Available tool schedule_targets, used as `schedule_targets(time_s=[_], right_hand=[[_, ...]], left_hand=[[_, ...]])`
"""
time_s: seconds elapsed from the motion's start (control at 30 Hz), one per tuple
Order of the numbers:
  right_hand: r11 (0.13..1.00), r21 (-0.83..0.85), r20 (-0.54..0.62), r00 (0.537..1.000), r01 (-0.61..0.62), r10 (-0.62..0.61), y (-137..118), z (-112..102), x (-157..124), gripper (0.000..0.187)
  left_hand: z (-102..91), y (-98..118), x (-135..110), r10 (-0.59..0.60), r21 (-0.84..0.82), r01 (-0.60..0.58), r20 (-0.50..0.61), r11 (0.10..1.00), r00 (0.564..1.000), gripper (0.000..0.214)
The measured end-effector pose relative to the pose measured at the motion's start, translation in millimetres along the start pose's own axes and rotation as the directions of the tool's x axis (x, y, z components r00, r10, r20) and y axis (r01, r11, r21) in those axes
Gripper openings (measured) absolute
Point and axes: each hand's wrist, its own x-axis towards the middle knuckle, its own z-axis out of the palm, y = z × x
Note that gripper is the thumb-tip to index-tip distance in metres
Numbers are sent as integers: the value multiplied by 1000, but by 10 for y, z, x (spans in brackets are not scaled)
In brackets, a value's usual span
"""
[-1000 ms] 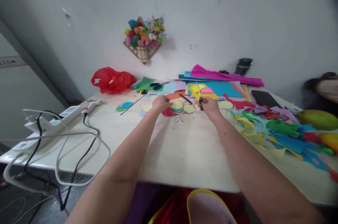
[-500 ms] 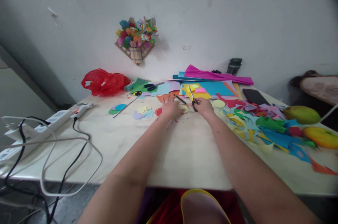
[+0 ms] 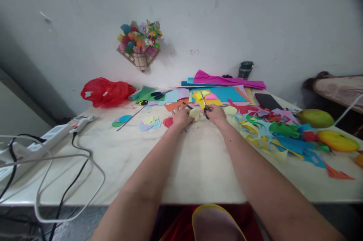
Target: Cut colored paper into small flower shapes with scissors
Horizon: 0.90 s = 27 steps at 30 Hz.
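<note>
My left hand [image 3: 182, 116] is at the middle of the table, closed on a pale yellow paper piece [image 3: 194, 115] that looks roundish. A dark pen or pencil [image 3: 187, 105] lies just behind its fingers, partly hidden. In my right hand [image 3: 217, 114] are scissors [image 3: 204, 101] with dark handles, their blades pointing away from me toward the back. To the left of my left hand are red paper circles [image 3: 168, 122] and a small pile of pale yellow and lilac scalloped paper pieces [image 3: 150, 122]. Another pale yellow circle [image 3: 230, 110] lies just right of my right hand.
Coloured sheets [image 3: 221, 95] and dark-handled scissors [image 3: 159, 95] lie at the back, near a red plastic bag [image 3: 106, 92]. Paper scraps [image 3: 283, 131], a phone [image 3: 268, 101] and mango-like fruits [image 3: 337, 140] are on the right. A power strip [image 3: 53, 135] with cables fills the left.
The pale yellow paper now shows raised at my left fingertips, where it was mostly hidden before. The pencil is more covered. My view has turned slightly right; the scissors stay in my right hand.
</note>
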Motion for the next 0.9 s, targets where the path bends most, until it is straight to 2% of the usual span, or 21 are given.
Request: schedule_targets(time_s=[0.1,0.23,0.27,0.37,0.4,0.5,0.63,0.73,0.83,0.9], right_hand=[[999,-36,-4,1000,0,0,0,13,0,42],[989,-145,11,1000,19,-18,-15,31,-20,46],[984,-173,24,999,48,-44,-25,35,-33,43],[954,-246,78,984,173,-158,-76,49,-97,34],[940,-267,99,977,210,-190,-102,56,-125,31],[906,-299,142,953,300,-269,-189,85,-208,25],[885,-315,215,934,342,-285,-261,117,-261,30],[895,-295,250,931,336,-267,-245,115,-241,29],[921,-172,282,914,348,-293,-192,114,-185,26],[947,-20,252,918,320,-305,-156,122,-144,26]], left_hand=[[-46,48,-38,55,10,-54,-65,998,996,7],[-153,90,-57,185,22,-186,-253,982,949,7],[-178,93,-55,173,3,-179,-273,984,946,8],[-221,66,-46,2,-123,-38,-280,992,960,13],[-219,44,-45,-31,-199,-25,-275,980,961,13],[-171,-42,-69,-83,-500,-54,-248,864,965,13],[-99,-104,-181,-129,-813,-3,-96,582,987,16],[-92,-100,-271,-119,-912,35,-15,408,993,22],[-97,-107,-312,-75,-935,79,57,347,996,31],[-92,-128,-316,-46,-941,96,85,325,995,35]])
